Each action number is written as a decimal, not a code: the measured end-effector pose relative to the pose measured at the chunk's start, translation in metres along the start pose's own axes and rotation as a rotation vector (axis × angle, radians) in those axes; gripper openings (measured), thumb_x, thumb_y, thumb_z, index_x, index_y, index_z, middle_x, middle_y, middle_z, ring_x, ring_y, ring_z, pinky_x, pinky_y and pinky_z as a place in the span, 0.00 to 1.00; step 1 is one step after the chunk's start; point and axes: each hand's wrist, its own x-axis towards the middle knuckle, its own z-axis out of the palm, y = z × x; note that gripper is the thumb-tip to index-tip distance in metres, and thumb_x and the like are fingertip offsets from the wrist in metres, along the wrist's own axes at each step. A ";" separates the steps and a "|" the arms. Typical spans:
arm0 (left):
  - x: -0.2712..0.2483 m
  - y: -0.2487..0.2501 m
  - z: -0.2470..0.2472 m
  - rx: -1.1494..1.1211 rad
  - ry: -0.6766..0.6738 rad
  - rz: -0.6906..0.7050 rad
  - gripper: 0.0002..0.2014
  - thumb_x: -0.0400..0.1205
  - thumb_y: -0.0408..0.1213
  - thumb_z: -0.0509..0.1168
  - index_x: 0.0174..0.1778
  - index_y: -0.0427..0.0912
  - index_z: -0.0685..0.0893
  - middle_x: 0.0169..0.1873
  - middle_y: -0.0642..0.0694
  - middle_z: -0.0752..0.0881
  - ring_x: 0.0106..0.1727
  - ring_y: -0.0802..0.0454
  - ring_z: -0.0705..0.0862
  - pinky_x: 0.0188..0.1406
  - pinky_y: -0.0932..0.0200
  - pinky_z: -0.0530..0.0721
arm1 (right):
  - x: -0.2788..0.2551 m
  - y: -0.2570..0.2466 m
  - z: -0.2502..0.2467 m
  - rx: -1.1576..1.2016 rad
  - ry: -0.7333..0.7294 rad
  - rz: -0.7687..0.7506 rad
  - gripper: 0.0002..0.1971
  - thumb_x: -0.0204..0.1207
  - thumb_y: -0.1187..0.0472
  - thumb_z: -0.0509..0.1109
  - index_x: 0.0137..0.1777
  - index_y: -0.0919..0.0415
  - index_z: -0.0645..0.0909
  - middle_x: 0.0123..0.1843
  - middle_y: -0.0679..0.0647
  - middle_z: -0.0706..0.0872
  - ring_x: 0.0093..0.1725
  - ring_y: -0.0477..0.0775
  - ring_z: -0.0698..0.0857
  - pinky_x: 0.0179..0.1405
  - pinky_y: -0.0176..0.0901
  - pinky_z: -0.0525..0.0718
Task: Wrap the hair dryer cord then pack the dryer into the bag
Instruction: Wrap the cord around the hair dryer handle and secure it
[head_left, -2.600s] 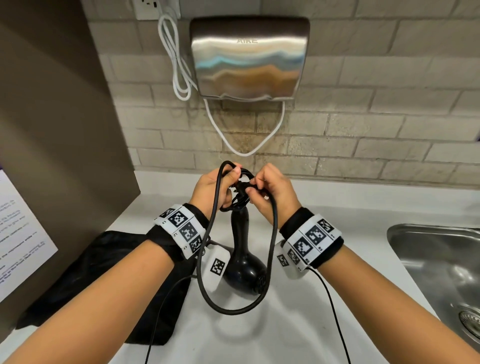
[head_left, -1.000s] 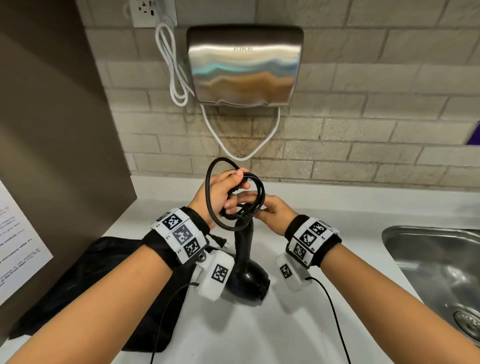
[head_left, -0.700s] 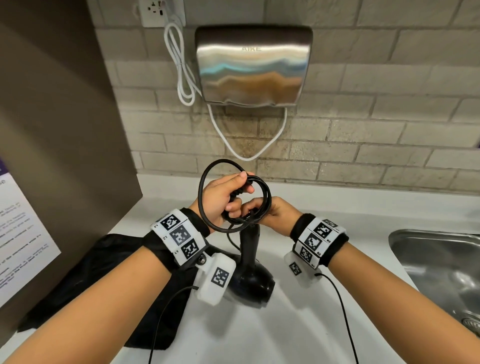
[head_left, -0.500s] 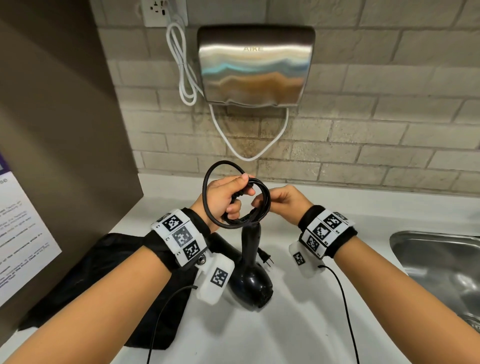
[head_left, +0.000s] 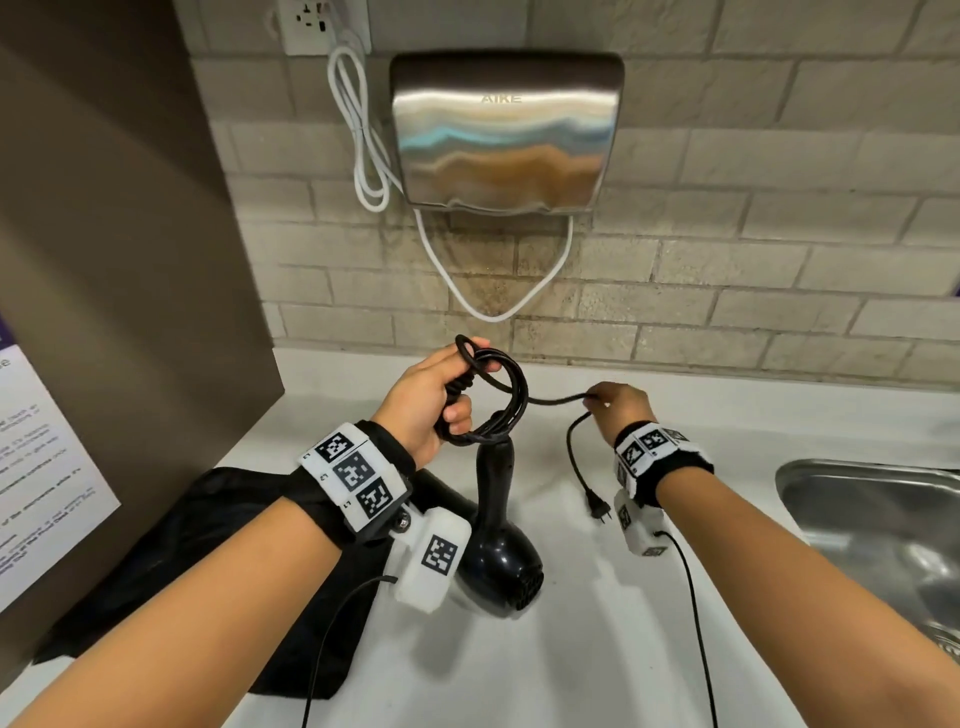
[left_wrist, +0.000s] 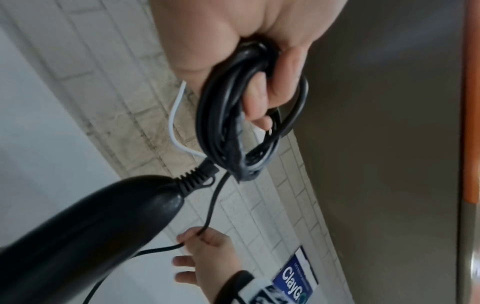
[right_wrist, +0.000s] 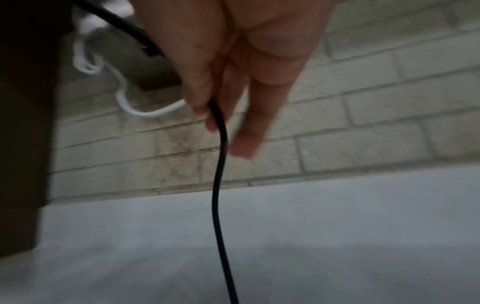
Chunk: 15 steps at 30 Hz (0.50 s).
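Note:
The black hair dryer (head_left: 498, 551) stands on the white counter with its handle (head_left: 493, 467) pointing up. My left hand (head_left: 431, 405) grips a bundle of black cord coils (head_left: 498, 400) just above the handle; the left wrist view shows these coils (left_wrist: 233, 123) wound round my fingers and the handle (left_wrist: 91, 226) below. To the right, my right hand (head_left: 618, 402) pinches the free end of the cord (head_left: 556, 399) between thumb and forefinger, drawn out sideways. The plug (head_left: 597, 506) dangles below it. A black bag (head_left: 197, 561) lies flat on the counter at left.
A steel hand dryer (head_left: 504, 130) hangs on the brick wall with a white cable (head_left: 363, 140) looped to a socket. A steel sink (head_left: 878, 525) lies at right. A brown panel (head_left: 119, 260) with a printed sheet (head_left: 41, 467) stands at left.
My right hand has left the coils and moved right, pulling the cord's last stretch taut; the plug now hangs below it. The left hand still holds the coils.

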 end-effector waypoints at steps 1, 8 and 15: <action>0.001 0.000 0.001 0.012 0.012 0.013 0.09 0.85 0.37 0.56 0.49 0.45 0.82 0.37 0.49 0.85 0.12 0.60 0.61 0.13 0.71 0.59 | -0.004 -0.004 0.003 -0.123 -0.040 -0.054 0.09 0.76 0.66 0.65 0.51 0.58 0.85 0.57 0.61 0.86 0.56 0.65 0.84 0.58 0.45 0.81; 0.011 0.002 0.002 0.045 0.087 0.109 0.07 0.86 0.36 0.56 0.47 0.45 0.80 0.38 0.46 0.82 0.11 0.61 0.61 0.12 0.71 0.58 | -0.056 -0.055 0.007 -0.316 -0.313 -0.621 0.18 0.76 0.67 0.61 0.65 0.57 0.75 0.52 0.53 0.89 0.53 0.53 0.84 0.79 0.50 0.53; 0.003 0.003 0.006 0.111 0.022 0.103 0.09 0.85 0.32 0.57 0.56 0.45 0.81 0.39 0.47 0.81 0.11 0.60 0.61 0.13 0.71 0.59 | -0.041 -0.042 0.016 0.232 -0.196 -0.467 0.08 0.80 0.68 0.61 0.52 0.62 0.82 0.39 0.51 0.84 0.39 0.39 0.80 0.44 0.33 0.76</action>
